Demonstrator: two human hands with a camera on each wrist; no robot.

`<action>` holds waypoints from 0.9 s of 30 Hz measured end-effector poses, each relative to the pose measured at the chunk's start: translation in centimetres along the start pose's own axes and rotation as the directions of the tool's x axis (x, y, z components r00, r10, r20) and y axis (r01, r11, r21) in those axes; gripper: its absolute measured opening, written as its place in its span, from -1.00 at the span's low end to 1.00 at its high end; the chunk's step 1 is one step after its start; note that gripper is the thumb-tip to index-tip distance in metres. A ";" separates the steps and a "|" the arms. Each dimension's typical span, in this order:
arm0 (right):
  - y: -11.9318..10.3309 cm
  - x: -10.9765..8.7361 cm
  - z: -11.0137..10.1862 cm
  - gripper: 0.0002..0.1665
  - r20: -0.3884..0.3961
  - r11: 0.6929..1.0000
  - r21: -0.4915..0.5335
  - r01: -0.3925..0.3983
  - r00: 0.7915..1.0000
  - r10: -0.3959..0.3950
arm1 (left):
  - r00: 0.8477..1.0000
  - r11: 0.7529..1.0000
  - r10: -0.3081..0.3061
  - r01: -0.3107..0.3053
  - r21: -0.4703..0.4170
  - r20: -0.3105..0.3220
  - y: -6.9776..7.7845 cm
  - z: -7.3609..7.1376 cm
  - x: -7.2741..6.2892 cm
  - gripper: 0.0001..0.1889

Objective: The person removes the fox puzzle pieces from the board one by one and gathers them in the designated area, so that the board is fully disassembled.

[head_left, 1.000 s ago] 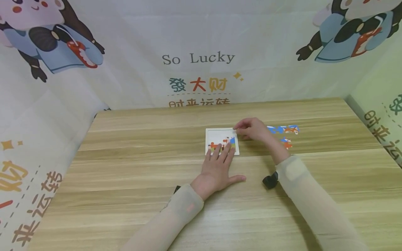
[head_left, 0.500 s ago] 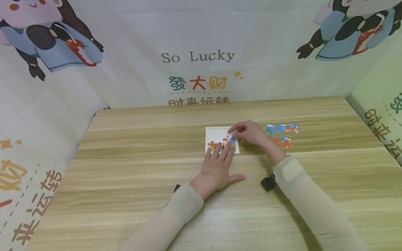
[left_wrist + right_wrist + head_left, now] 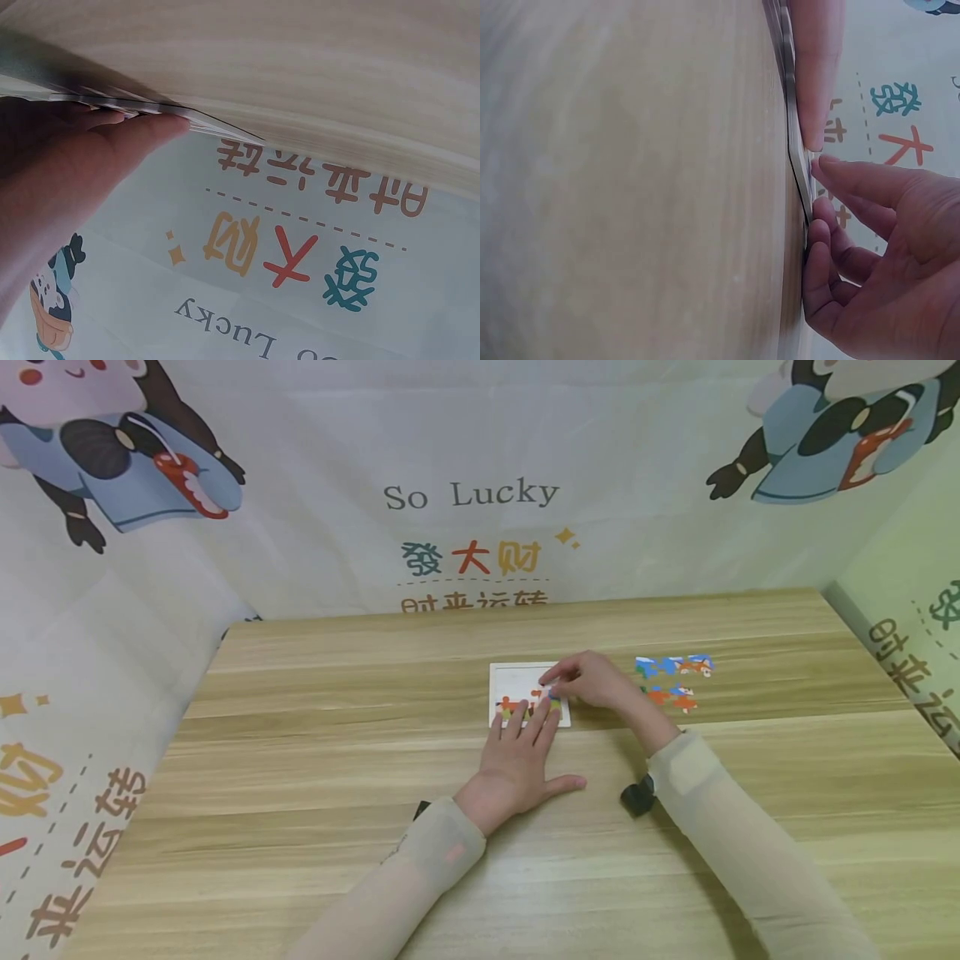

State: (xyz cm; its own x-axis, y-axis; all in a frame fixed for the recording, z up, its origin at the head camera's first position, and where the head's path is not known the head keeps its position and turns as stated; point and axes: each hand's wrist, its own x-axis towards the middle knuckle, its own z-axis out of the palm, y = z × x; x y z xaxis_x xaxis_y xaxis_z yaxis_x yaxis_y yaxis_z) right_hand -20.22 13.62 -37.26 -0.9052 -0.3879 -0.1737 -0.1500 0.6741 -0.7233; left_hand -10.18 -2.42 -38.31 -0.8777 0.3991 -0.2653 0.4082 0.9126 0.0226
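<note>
A small white puzzle tray (image 3: 517,677) lies on the table in the head view, with several coloured jigsaw pieces (image 3: 510,707) along its near side. My left hand (image 3: 513,772) rests flat over the tray's near edge, fingers spread and thumb out to the right. My right hand (image 3: 592,679) reaches over the tray's right side, thumb and fingers pinched low beside a blue piece. What it pinches is mostly hidden. In the right wrist view, the right thumb and curled fingers (image 3: 847,217) meet right at the tray edge (image 3: 795,142), close to a left fingertip.
Right of the tray, loose jigsaw pieces (image 3: 675,667) lie in two short rows, blue and orange. A black wrist camera (image 3: 637,797) hangs under the right sleeve. The wooden table (image 3: 300,760) meets a printed cloth backdrop (image 3: 322,527) behind and at both sides.
My right hand has moved from the tray's upper right corner leftward and nearer, down to beside the blue piece. My left hand has stayed on the tray.
</note>
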 end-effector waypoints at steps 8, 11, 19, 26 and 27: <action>-0.1 0.2 0.1 -0.73 0.000 1.000 -0.018 0.005 1.000 -0.005 | 1.000 1.000 0.000 0.000 0.012 0.008 0.0 -0.1 0.0 0.04; -0.1 0.2 0.1 -0.74 -0.008 1.000 -0.002 -0.005 1.000 0.005 | 1.000 1.000 0.001 -0.001 0.021 0.007 0.1 -0.1 0.0 0.04; -0.2 0.2 0.2 -0.75 -0.028 0.999 0.043 -0.004 1.000 0.005 | 1.000 1.000 -0.001 0.001 0.030 0.005 0.1 -0.1 0.0 0.04; -0.1 0.3 0.2 -0.79 -0.047 0.998 0.062 -0.017 0.999 0.019 | 1.000 1.000 -0.002 0.002 0.032 0.012 0.1 -0.1 0.0 0.04; -0.1 0.3 0.2 -0.79 -0.051 0.998 0.062 -0.017 0.998 0.020 | 1.000 1.000 -0.002 0.001 0.030 0.011 0.1 -0.1 0.0 0.04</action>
State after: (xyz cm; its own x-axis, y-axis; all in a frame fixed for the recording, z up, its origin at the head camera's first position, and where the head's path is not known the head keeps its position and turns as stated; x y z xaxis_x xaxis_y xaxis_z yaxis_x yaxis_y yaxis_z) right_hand -20.39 13.26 -37.36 -0.9272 -0.3417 -0.1537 -0.1100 0.6404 -0.7602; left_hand -10.17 -2.32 -38.21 -0.8755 0.3965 -0.2762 0.4143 0.9101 -0.0069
